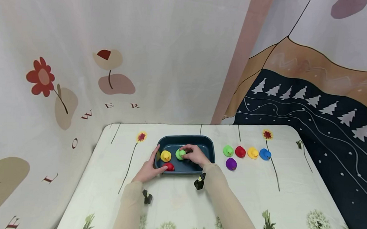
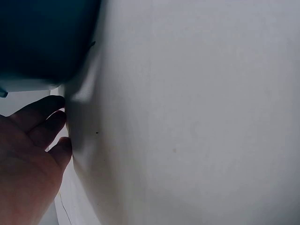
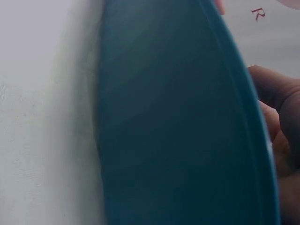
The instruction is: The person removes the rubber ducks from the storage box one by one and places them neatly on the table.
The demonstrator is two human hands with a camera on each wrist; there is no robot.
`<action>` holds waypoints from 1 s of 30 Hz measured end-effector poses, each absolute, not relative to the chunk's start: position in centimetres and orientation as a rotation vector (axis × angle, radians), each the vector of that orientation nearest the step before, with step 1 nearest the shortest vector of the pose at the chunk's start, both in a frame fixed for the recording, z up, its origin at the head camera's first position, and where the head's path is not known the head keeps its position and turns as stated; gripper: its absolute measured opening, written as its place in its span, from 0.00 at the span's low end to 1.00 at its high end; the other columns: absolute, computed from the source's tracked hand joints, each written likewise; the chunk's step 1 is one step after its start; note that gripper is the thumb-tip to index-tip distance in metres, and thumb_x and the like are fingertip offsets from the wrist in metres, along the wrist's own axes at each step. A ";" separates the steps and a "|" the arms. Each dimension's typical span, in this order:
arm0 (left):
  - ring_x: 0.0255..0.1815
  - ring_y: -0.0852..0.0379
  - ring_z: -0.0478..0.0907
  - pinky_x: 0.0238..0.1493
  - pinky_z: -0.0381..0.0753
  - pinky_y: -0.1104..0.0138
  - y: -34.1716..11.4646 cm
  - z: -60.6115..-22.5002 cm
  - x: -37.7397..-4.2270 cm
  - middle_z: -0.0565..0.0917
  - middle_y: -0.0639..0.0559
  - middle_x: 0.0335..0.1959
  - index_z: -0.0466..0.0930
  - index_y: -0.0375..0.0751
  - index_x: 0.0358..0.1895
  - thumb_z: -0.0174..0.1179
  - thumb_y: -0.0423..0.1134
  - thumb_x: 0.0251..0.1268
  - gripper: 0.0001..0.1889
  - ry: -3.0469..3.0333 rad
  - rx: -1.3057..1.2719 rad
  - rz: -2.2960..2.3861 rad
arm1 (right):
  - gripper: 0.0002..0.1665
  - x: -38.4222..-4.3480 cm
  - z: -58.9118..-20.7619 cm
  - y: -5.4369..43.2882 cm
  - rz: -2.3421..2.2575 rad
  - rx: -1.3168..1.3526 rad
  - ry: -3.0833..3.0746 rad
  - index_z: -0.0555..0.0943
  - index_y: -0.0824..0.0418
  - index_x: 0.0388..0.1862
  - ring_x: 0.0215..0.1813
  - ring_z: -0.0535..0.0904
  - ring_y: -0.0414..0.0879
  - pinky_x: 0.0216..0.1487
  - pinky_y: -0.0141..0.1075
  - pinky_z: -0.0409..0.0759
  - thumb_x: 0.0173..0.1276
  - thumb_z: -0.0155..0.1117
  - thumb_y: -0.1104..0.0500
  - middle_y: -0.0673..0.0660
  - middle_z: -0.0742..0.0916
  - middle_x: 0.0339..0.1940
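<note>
The right hand (image 1: pixel 197 155) reaches over a dark blue tray (image 1: pixel 186 168), and its grip is closed to a pinch, thumb and fingers about a green duck (image 1: pixel 179 154) near the middle of the tray, a little left of centre. Whether this duck touches the tray floor I cannot tell. The left hand (image 1: pixel 148 170) is at the tray's left end, its grip spread wide: the fingers extend along the outside of the left wall, while the thumb reaches over the near left corner, close to a red duck (image 1: pixel 169 167). A yellow duck (image 1: pixel 166 156) sits on the tray floor just beyond the red one, left of the green duck.

On the desk (image 1: pixel 181 205), to the right of the tray, a row runs from left to right: a second green duck (image 1: pixel 228 150), a second red duck (image 1: pixel 240 152), a second yellow duck (image 1: pixel 253 152) and a blue duck (image 1: pixel 265 154). A purple duck (image 1: pixel 231 164) lies on the near side of the row's left end. Beyond the desk hangs a pale curtain (image 1: pixel 175 60) printed with flowers and letters.
</note>
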State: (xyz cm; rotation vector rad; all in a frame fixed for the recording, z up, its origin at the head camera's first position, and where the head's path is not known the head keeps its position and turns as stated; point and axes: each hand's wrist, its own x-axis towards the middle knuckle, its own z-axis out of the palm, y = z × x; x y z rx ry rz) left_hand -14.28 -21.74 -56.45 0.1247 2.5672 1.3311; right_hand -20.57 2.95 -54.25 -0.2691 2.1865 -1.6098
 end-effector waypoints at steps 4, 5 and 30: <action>0.60 0.34 0.67 0.61 0.63 0.39 -21.8 -56.4 -14.3 0.54 0.33 0.74 0.39 0.67 0.77 0.65 0.57 0.60 0.50 2.561 0.125 1.339 | 0.16 -20.3 -53.8 3.2 -1.606 -0.262 2.189 0.83 0.62 0.50 0.43 0.75 0.47 0.41 0.39 0.77 0.62 0.67 0.67 0.56 0.83 0.42; 0.61 0.33 0.67 0.61 0.63 0.39 -21.8 -56.4 -14.3 0.54 0.34 0.74 0.39 0.67 0.77 0.65 0.57 0.60 0.50 2.561 0.125 1.341 | 0.16 -20.2 -53.7 3.2 -1.604 -0.264 2.192 0.83 0.62 0.50 0.43 0.75 0.47 0.41 0.38 0.77 0.62 0.67 0.67 0.56 0.83 0.43; 0.48 0.40 0.72 0.56 0.71 0.44 -21.8 -56.5 -14.2 0.63 0.33 0.69 0.39 0.65 0.78 0.66 0.56 0.59 0.50 2.582 0.138 1.332 | 0.15 -19.2 -52.3 6.7 -1.665 -0.313 2.300 0.84 0.64 0.48 0.40 0.81 0.48 0.44 0.39 0.80 0.61 0.68 0.68 0.57 0.84 0.43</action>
